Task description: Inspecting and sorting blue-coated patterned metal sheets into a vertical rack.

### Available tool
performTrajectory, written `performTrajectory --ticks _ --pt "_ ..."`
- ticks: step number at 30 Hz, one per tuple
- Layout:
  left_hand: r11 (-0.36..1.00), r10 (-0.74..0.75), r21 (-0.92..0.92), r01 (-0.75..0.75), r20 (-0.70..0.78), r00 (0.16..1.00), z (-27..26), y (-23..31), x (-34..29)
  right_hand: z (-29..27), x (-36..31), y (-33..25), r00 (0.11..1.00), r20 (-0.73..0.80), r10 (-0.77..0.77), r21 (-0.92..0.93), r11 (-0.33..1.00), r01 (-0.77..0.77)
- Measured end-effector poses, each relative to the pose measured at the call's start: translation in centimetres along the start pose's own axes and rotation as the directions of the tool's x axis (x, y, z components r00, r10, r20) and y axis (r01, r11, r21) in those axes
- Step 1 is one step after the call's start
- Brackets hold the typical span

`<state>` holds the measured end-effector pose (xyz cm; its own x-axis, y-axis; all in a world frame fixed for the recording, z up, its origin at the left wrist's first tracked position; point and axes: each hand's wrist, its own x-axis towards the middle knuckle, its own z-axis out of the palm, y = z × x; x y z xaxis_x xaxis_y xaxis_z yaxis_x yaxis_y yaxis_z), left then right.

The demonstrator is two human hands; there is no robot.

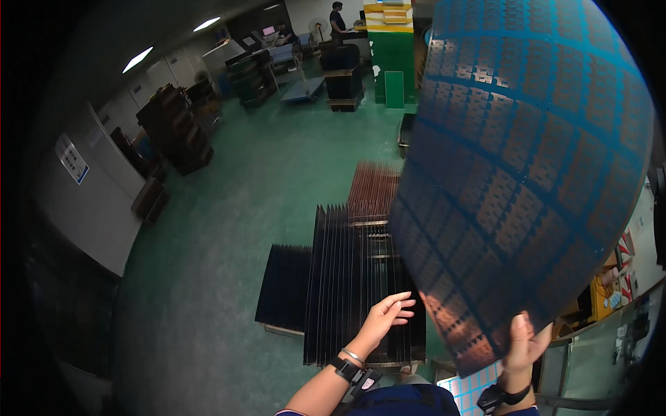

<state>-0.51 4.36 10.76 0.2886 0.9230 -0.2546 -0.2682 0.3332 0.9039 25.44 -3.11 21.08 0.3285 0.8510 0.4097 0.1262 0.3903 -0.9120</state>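
A large thin circuit board panel (513, 159), copper with a blue grid pattern, stands tilted up on the right and fills much of that side. My right hand (526, 347) grips its lower edge. My left hand (390, 316) is apart from this panel, its fingers stretched out and holding nothing. Beneath the left hand is a rack of upright dark panels (340, 277), set in a row with gaps between them. Another blue-patterned panel (475, 388) lies low in front of me, partly hidden by my right forearm.
A lower rack of dark panels (284, 284) adjoins on the left; reddish panels (374, 187) stand behind. Dark stacks (177, 128) line the left wall. A green cabinet (392, 62) and a distant person (337, 21) are at the back. Yellow equipment (598, 298) sits at right.
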Motion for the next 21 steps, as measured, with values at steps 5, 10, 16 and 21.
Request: performTrajectory --ticks 5,10,16,21 --pt "0.613 0.413 0.777 -0.147 -0.155 0.897 -2.8 -5.6 1.4 1.7 1.0 -6.1 0.986 0.148 -0.071 -0.464 0.876 0.132" --pt "0.383 0.508 0.901 -0.206 -0.019 0.861 -1.4 -7.9 2.2 3.2 0.5 -2.9 0.944 0.314 0.099 -0.474 0.878 0.066" --pt "0.199 0.435 0.955 -0.219 0.114 0.893 -0.7 -8.8 2.0 5.6 -1.3 3.9 0.882 0.434 0.184 -0.473 0.880 0.049" --pt "0.198 0.425 0.955 -0.219 0.118 0.898 -0.8 -8.5 1.7 5.4 -1.7 5.4 0.818 0.475 0.325 -0.447 0.890 -0.094"
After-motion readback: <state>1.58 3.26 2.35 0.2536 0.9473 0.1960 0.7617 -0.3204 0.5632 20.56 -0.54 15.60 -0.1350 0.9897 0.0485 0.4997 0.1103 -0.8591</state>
